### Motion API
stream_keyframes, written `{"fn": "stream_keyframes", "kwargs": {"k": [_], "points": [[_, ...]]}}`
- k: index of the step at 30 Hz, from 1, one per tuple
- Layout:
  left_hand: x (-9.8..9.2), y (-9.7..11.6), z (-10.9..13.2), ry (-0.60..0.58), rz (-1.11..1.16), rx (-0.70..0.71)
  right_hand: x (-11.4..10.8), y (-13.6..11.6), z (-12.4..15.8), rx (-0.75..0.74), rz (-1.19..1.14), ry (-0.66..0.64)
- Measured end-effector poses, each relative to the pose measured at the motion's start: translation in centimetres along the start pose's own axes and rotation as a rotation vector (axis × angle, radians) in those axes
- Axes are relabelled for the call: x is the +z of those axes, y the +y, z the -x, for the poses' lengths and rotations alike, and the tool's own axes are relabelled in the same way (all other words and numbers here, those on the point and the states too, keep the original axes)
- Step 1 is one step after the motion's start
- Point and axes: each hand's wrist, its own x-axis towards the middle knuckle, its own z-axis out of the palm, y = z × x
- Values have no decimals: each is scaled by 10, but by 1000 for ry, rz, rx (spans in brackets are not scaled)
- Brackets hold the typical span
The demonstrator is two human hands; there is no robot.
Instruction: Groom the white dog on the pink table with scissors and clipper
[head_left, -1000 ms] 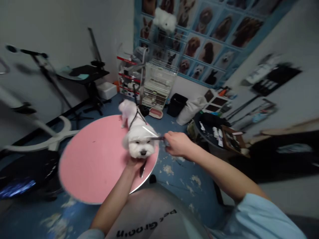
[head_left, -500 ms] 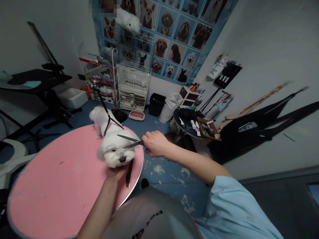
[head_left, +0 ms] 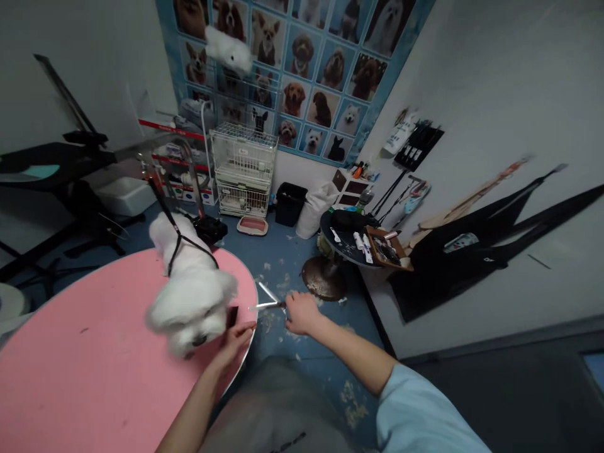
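A small white dog [head_left: 186, 296] stands on the round pink table [head_left: 94, 365], with a black leash over its back; its head is blurred and turned down to the left. My left hand [head_left: 236, 338] sits just below and right of the dog's muzzle, at the table's edge, with a dark comb [head_left: 231, 316] in its fingers. My right hand [head_left: 300, 313] is off the table to the right, closed on silver scissors [head_left: 264, 301] whose blades are spread and point at the dog.
A metal grooming arm [head_left: 155, 148] rises behind the dog. Beyond stand white wire cages [head_left: 243, 170], a black bin [head_left: 287, 204], a white sack [head_left: 316, 207] and a small dark round table [head_left: 349, 242] with tools. Fur clippings [head_left: 283, 277] litter the blue floor.
The scissors have come off the dog's head and my right hand has drawn back past the table's edge. The dog's head has dropped out of my left hand's grip. The view has swung right.
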Motion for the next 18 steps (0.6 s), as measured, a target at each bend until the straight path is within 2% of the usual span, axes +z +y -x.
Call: {"fn": "stream_keyframes", "kwargs": {"k": [3,5,8,10,14,16,18], "points": [[35,-4,-7,20,-198,52,30,22,4,-91,0,-44],[58,0,-15,70,-279,93,38,45,2,-129,-1,-40],[98,7,-35,138,-302,82,43,93,-7,-185,18,-7],[132,7,-51,186,-268,80,46,133,-15,-237,35,10],[215,0,-78,269,-128,87,53,214,-24,-340,69,11],[253,-4,-84,342,8,75,57,249,-23,-396,92,7],[281,-10,-83,424,107,74,60,277,-21,-455,114,3]]}}
